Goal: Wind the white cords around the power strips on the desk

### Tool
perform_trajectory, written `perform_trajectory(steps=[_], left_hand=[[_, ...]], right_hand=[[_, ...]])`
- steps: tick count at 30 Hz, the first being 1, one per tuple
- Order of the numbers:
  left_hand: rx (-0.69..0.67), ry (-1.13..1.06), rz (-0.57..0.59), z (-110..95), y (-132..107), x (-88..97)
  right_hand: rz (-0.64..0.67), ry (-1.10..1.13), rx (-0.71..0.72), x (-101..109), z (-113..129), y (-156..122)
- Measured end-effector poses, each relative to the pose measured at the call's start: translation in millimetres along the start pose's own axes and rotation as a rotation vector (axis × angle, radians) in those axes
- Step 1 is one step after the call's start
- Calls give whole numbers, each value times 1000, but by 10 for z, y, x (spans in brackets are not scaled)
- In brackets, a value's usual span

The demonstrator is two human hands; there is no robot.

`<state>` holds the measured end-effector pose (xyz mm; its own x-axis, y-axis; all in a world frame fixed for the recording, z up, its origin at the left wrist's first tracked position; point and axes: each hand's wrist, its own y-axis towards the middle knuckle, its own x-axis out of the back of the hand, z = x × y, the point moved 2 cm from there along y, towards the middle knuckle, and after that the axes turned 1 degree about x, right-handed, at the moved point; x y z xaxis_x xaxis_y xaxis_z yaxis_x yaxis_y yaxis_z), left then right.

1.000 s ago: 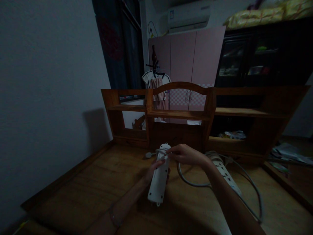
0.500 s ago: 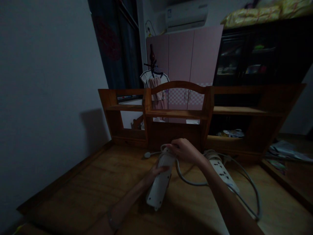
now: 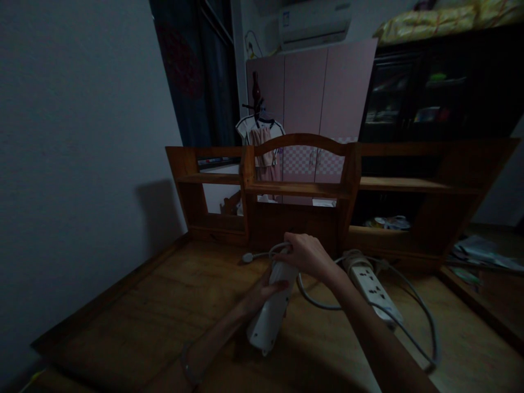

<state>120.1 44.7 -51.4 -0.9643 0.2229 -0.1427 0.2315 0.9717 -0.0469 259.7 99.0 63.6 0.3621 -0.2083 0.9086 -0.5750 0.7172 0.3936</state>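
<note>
A white power strip [image 3: 270, 325] is tilted above the wooden desk, its screw-dotted back facing me. My left hand [image 3: 261, 295] is closed around its middle, thumb across the back. At the far end, my right hand [image 3: 305, 254] is closed on the grey cord [image 3: 317, 304], which bends around that end of the strip; the fingertips are partly hidden. A white plug [image 3: 248, 257] lies on the desk just left of the strip's far end. To the right rests a second white power strip [image 3: 373, 289], sockets up, with cord coiled around its far end.
A low wooden shelf unit [image 3: 301, 188] stands along the desk's back edge. A loop of grey cord [image 3: 432, 327] spreads over the desk [image 3: 172, 305] at right. The white wall [image 3: 90, 164] borders the left side. Papers [image 3: 487, 254] lie beyond the right edge.
My right hand has shifted slightly right and rolled over the strip's far end, with the cord. The strip and my left hand have moved slightly right.
</note>
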Motion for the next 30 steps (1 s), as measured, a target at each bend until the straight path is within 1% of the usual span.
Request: perform_trajectory(steps=[3, 6, 8, 10, 12, 16, 18, 21, 24, 28, 30], left_hand=[[-103, 79, -12, -26, -8, 11], [-211, 146, -20, -51, -4, 18], [-214, 152, 2, -51, 6, 12], [-215, 148, 14, -47, 17, 5], [-224, 151, 6, -40, 23, 4], [-206, 180, -24, -3, 35, 16], [-212, 201, -31, 15, 47, 17], [-262, 233, -49, 23, 60, 10], [-295, 241, -66, 13, 57, -3], [-313, 219, -41, -26, 25, -39], [-321, 211, -23, -56, 0, -63]], right_hand=[[-1, 42, -1, 4, -64, 12], [-61, 47, 90, 10, -89, 3], [-57, 44, 131, -14, -98, -7], [-31, 29, 135, -61, -112, -11], [-9, 32, 143, -115, -120, -9], [28, 129, 167, -183, -96, 3], [15, 103, 154, -180, -75, 5], [-8, 31, 126, -154, -55, 4], [-4, 20, 94, -128, -57, 2], [32, -22, -7, -120, -49, 12], [26, -56, -75, -131, -30, 20]])
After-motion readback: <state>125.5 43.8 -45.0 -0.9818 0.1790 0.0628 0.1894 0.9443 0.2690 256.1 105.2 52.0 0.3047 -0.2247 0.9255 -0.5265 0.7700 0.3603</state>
